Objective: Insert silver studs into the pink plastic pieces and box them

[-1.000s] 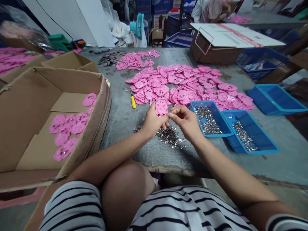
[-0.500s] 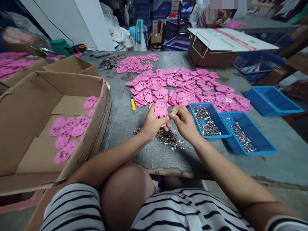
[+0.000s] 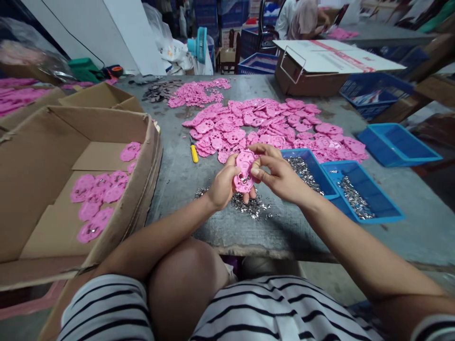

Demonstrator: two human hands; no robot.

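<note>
My left hand point(image 3: 223, 187) is closed around a pink plastic plate point(image 3: 244, 163) with holes in it, above the table. Small shiny metal pieces point(image 3: 245, 180) show at the plate's lower end. My right hand point(image 3: 279, 173) grips the plate's right edge, its thumb on the face and its fingers curled near the top. Whether a small part is also between these fingertips is hidden. Below both hands lies a loose heap of tiny metal pieces point(image 3: 250, 206). A large pile of similar pink plates point(image 3: 270, 121) spreads just beyond.
On the left, a cardboard box point(image 3: 152, 156) contains several pink plates with metal pieces on them. Blue trays point(image 3: 386, 201) of metal parts stand at right, near another blue tray point(image 3: 401, 144). A yellow-handled screwdriver point(image 3: 194, 154) lies by the pile. Across the room sits another person point(image 3: 302, 21).
The pink plate has turned and tilted in my left hand, and metal pieces now show at its lower end. My right hand has moved from beside the plate onto its right edge.
</note>
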